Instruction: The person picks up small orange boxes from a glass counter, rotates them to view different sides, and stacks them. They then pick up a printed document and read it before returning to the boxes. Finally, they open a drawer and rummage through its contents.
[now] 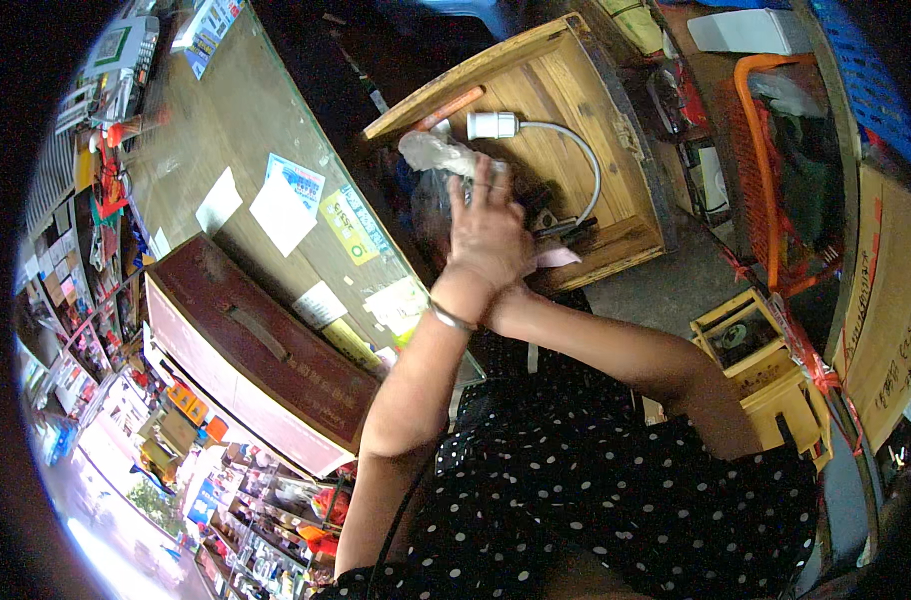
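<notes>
A wooden drawer (553, 86) lies pulled out in front of me. My left hand (489, 232), with a metal bangle at its wrist, reaches over it palm down with fingers spread. The fingertips are at a crumpled clear plastic bag (434, 152); no firm hold shows. My right wrist crosses beneath the left one, and most of my right hand (509, 301) is hidden. Inside the drawer are a white cylindrical fitting (493, 125) on a curved grey cable (595, 165), an orange stick (452, 109) and small dark items. A pink slip (557, 257) lies near the drawer's near side.
To the left runs a glass-topped counter (275, 112) with papers (283, 214) and a brown case (268, 322). An orange tubular frame (772, 172), small yellow wooden boxes (770, 375) and a cardboard sheet (883, 315) stand right. Stocked shelves (268, 517) fill the lower left.
</notes>
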A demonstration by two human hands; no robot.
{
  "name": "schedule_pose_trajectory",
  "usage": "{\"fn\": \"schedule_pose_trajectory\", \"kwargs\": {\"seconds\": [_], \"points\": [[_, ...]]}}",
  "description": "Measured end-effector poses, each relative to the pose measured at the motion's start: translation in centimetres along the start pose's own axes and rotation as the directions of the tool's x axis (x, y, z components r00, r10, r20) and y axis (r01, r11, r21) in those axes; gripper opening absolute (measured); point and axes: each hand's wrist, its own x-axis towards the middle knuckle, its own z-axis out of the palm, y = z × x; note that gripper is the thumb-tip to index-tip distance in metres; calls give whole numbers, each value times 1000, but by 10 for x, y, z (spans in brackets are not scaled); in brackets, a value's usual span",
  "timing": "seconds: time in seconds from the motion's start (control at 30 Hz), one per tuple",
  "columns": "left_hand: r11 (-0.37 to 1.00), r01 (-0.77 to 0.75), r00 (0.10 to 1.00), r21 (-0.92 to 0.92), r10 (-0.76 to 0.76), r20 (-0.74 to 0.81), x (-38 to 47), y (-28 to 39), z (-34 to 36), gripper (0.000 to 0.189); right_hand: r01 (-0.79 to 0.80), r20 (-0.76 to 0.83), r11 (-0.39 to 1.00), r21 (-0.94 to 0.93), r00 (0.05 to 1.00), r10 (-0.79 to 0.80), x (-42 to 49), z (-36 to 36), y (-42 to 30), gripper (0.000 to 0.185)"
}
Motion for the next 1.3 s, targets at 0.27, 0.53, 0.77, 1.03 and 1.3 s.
{"fn": "schedule_pose_trajectory", "kwargs": {"seconds": [0.27,0.53,0.77,1.03,1.3], "points": [[952,213,969,-218,-234,-74,-35,1,35,55,649,248,667,-366,759,-602,-81,-67,12,14],[978,187,982,-93,-186,13,-51,5,48,42,-202,11,494,-846,918,396,-35,-165,-8,23],[964,179,983,-197,-181,7,-52,3,46,40,7,254,453,-892,835,487,-4,-172,13,30],[977,134,991,-164,-135,5,-52,1,39,42,34,304,637,-770,897,321,-2,-172,15,32],[975,146,989,-164,-144,25,-50,2,40,40,80,352,605,-793,870,346,8,-176,12,20]]}}
